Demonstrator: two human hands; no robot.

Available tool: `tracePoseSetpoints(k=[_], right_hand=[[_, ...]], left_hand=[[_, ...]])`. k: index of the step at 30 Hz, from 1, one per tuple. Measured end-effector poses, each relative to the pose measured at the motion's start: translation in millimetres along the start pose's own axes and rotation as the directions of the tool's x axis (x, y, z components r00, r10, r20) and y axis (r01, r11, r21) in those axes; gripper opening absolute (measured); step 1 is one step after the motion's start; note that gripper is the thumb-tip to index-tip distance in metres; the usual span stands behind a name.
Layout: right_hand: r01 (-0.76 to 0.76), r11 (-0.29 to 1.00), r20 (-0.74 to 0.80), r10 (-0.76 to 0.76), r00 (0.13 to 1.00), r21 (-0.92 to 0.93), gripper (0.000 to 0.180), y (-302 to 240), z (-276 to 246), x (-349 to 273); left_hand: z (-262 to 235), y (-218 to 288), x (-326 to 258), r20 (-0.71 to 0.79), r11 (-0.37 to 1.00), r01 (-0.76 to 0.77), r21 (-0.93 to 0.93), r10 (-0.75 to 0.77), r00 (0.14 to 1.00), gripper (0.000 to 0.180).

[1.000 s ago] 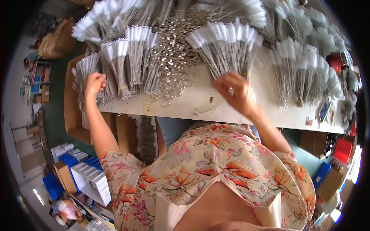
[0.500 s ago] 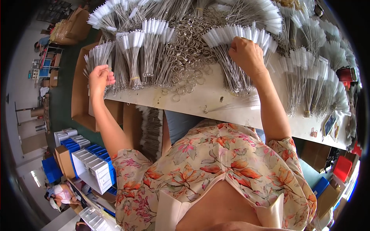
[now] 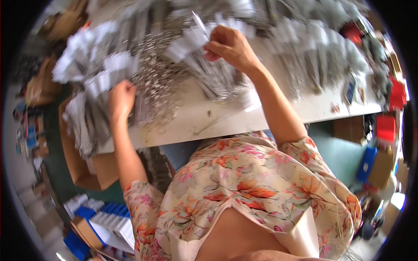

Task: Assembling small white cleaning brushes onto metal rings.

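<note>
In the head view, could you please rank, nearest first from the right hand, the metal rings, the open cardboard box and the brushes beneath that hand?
1. Brushes, beneath the right hand
2. Metal rings, left of these brushes
3. Open cardboard box, at the table's left end

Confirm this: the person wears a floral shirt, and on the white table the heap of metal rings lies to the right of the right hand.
Not quite: the head view shows the heap of metal rings lying to the left of the right hand. The floral shirt and white table are right.
</note>
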State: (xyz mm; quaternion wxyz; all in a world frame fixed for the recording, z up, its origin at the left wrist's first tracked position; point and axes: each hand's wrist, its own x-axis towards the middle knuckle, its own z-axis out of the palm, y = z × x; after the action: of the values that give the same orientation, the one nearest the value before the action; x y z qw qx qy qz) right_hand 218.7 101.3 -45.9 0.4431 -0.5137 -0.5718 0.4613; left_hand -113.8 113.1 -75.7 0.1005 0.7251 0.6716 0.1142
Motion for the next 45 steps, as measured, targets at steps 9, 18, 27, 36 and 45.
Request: tracePoseSetpoints(k=[9, 18, 27, 36, 45], right_hand=[[-0.216, 0.685, -0.357, -0.069, 0.932, -0.696, 0.024, 25.8, -101.2, -78.8], [-0.396, 0.513, -0.407, 0.098, 0.908, -0.761, 0.015, 61.3, -117.4, -87.3], [-0.143, 0.99, -0.582, 0.119, 0.804, 0.005, 0.019, 32.7, -226.4, -75.9], [-0.621, 0.552, -0.787, -0.112, 0.606, -0.556, 0.019, 57.0, -373.1, -67.9], [-0.595, 0.373, -0.692, -0.517, 0.504, -0.712, 0.022, 29.2, -394.8, -69.0]], left_hand=[[-6.3, -4.0, 7.8, -0.38, 0.974, -0.075, -0.214, -0.012, 0.925, 0.013], [-27.4, 54.2, 8.1, -0.327, 0.396, -0.216, -0.892, -0.238, 0.915, 0.016], [-42.6, 80.1, -37.7, -0.208, 0.277, -0.117, -0.954, -0.327, 0.922, 0.033], [-16.4, 43.8, -51.9, -0.021, 0.115, 0.025, -0.993, -0.38, 0.925, 0.032], [-13.1, 81.2, -41.8, -0.014, -0.047, -0.023, -0.999, -0.186, 0.982, 0.028]])
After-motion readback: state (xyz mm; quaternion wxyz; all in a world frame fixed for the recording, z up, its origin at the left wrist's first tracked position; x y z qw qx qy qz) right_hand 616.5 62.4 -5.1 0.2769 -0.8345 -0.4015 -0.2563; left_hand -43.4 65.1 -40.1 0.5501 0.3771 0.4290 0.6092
